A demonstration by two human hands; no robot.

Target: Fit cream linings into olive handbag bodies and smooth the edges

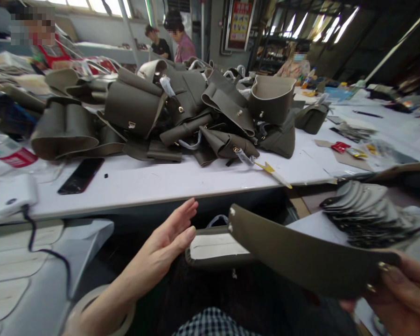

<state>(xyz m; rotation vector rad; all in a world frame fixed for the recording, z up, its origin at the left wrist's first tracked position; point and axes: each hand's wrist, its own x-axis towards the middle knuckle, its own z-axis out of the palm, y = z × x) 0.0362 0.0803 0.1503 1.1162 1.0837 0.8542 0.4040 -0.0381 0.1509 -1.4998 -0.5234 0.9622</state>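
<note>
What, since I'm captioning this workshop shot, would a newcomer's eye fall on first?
Probably the heap of dark bags across the white table, filling the upper middle of the view. Closer in, at lower right, the right hand holds a long curved dark panel with shiny fittings. Near the centre, the open left hand is beside a dark piece with a white face.

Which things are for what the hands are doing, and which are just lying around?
Seem part of the job:
olive-brown panel, in the right hand
matching bag, near the left hand
heaped olive-brown bags

Seem just lying about:
smartphone
white device with black cable
red packet
</note>
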